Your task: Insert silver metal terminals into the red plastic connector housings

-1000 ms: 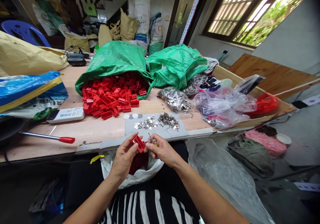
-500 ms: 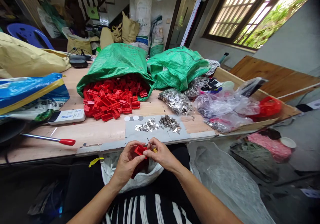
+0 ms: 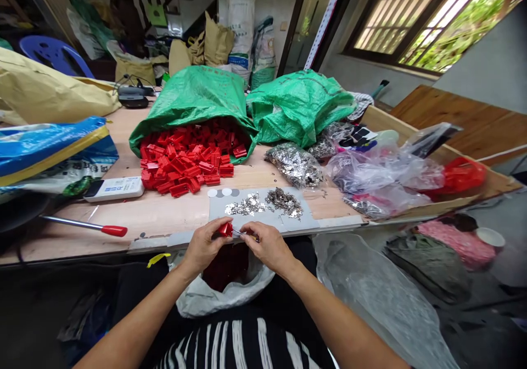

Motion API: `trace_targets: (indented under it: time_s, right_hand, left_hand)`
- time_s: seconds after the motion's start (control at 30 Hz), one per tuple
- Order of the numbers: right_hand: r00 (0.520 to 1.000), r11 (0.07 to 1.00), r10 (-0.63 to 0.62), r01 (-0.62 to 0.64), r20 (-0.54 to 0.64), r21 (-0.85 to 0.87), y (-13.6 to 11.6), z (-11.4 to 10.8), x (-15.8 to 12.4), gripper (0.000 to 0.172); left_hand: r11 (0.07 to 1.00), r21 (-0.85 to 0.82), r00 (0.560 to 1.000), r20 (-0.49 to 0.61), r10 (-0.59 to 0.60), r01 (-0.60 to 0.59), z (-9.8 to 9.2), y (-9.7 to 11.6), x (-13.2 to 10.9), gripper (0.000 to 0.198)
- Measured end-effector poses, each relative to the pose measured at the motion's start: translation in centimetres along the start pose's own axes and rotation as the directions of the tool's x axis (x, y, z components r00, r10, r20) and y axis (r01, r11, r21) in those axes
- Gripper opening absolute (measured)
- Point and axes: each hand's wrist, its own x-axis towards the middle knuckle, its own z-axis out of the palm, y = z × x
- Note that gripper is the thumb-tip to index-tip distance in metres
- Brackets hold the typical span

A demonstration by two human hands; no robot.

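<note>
Red part (image 3: 225,229) sits in the left hand (image 3: 205,245), just off the bench's front edge and above the mouth of a white sack (image 3: 214,303). The left hand is pinched on it, thumb below and fingers above, with the part's right end showing past the fingertips. The right hand (image 3: 265,244) faces it from the other side, thumb and fingers curled around the handle of a thin tool (image 3: 237,233). Only a little of the handle shows between the fingers. The tool's metal shaft points left, toward the part; whether its tip touches the part or goes inside, I cannot tell. The 2 hands are close together, each with its fingers drawn in on what it holds.

The white sack lies at the lap, with dark red contents too dim to make out. On the bench (image 3: 160,212), just beyond the hands, a grey sheet (image 3: 216,208) carries 2 heaps of small metal pieces: a bright heap (image 3: 249,205) on the left and a darker heap (image 3: 285,200) on the right, nearly touching. Behind the sheet and to its left, a red pile (image 3: 185,163) of similar parts spills from a green sack (image 3: 197,91).
</note>
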Motion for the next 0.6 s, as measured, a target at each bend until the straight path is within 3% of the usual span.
trace_targets:
  time_s: [0.6]
  right_hand:
    - [0.997,0.998,-0.06,0.061,0.053,-0.014,0.49,0.12,0.36,0.011]
  left_hand:
    - [1.0,-0.012,1.0,0.023,0.021,-0.021,-0.38,0.07,0.47,0.041]
